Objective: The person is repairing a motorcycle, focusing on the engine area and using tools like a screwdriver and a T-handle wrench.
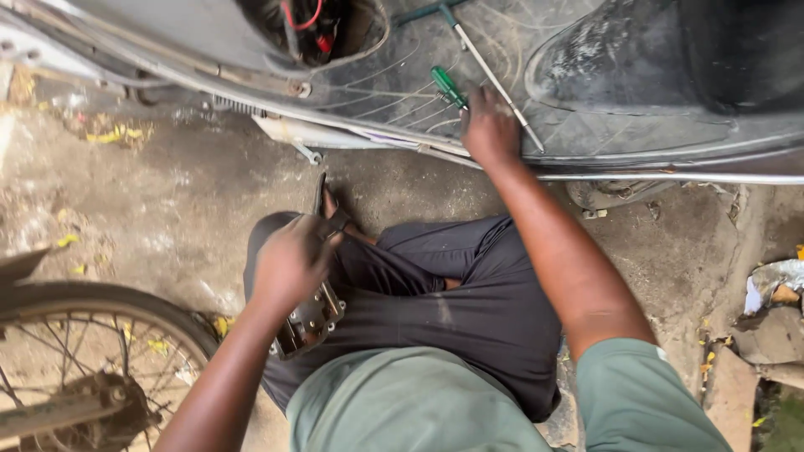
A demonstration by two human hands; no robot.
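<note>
Posture: you're sitting on the dirt floor (167, 192), legs folded, right up against the scooter floorboard (402, 75).
Left hand: your left hand (289, 264) is curled tight around a metal part (310, 318), holding it over your lap; a dark strap or lever (321, 197) sticks up beyond your knuckles.
Right hand: your right hand (490, 125) is stretched out onto the floorboard, fingers bent over the shaft end of the green-handled screwdriver (448, 86); whether they fully grip it, I cannot tell.
Beside it: a long T-handle wrench (490, 75) lies just right of the screwdriver, running past your knuckles.
Above: red wires (306, 21) show in the open cavity.
Lower left: a spoked wheel (84, 360) sits near your elbow.
</note>
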